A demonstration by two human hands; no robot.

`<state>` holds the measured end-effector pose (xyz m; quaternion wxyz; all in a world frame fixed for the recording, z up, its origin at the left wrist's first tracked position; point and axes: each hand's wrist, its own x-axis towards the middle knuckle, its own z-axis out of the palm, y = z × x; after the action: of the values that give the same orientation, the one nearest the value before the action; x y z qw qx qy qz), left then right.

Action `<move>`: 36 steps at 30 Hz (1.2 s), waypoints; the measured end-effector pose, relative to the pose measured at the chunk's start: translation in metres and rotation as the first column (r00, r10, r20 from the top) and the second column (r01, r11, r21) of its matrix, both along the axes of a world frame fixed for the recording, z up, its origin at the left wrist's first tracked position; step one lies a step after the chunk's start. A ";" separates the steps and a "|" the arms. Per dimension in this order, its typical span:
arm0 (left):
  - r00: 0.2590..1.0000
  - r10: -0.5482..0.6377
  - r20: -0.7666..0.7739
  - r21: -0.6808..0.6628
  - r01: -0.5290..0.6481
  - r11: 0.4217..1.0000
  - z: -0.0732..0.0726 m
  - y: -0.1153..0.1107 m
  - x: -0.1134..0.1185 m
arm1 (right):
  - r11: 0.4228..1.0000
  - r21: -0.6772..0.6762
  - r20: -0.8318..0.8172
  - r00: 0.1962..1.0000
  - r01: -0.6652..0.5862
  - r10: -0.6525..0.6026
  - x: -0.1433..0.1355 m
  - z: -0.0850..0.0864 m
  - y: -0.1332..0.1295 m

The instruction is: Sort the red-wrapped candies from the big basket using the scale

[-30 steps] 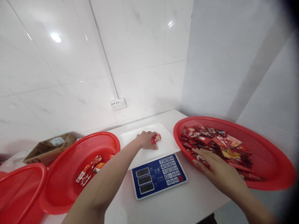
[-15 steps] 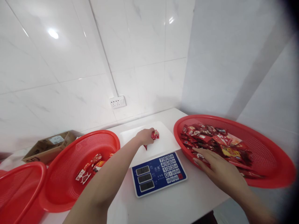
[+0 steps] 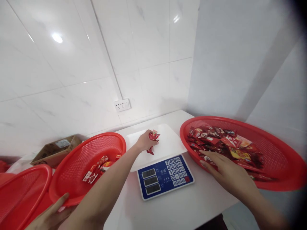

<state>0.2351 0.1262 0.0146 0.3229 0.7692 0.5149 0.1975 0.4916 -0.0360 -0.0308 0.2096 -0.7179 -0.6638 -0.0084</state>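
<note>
Crumpled, shiny red packets (image 3: 153, 136) are bunched together near the centre of the frame, gripped over the scale's plain white pan (image 3: 169, 142). The scale (image 3: 165, 175) lies flat, its blue panel facing up below, with three grey displays and white keys. At right, a wide red mesh basket (image 3: 291, 169) holds a loose heap of glossy wrapped packets (image 3: 216, 135), mostly red, one partly yellow.
</note>
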 end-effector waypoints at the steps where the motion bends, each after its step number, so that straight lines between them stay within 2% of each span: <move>1: 1.000 -0.001 0.018 0.006 0.001 1.000 0.000 -0.002 -0.003 | 1.000 0.000 -0.003 1.000 -0.001 0.001 0.000 0.000 0.000; 5: 0.998 -0.005 0.064 0.013 0.004 1.000 0.005 -0.007 -0.016 | 0.999 -0.046 -0.019 1.000 0.008 -0.009 -0.002 0.004 -0.002; 9: 0.997 0.041 0.065 0.001 -0.041 0.999 0.009 -0.010 -0.030 | 0.998 -0.068 -0.025 0.999 0.018 -0.020 -0.004 0.008 -0.003; 18: 0.975 0.171 0.143 -0.052 -0.165 0.985 0.005 -0.018 -0.045 | 0.999 -0.029 -0.028 0.999 0.015 -0.015 0.002 -0.005 0.002; 27: 0.893 0.279 0.354 -0.107 -0.257 0.960 0.004 -0.022 -0.059 | 0.998 -0.050 -0.022 0.999 0.044 -0.045 0.001 -0.004 0.001; 31: 0.852 0.287 0.439 -0.121 -0.261 0.958 0.008 -0.025 -0.065 | 0.992 -0.111 -0.011 0.998 0.054 -0.056 0.000 -0.003 0.002; 36: 0.813 0.294 0.503 -0.136 -0.262 0.955 0.007 -0.024 -0.073 | 0.995 -0.095 -0.012 0.999 0.042 -0.043 0.004 -0.008 0.003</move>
<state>0.1618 0.1020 0.0212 0.4402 0.5938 0.5215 0.4261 0.4959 -0.0334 -0.0392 0.1798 -0.7409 -0.6466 0.0236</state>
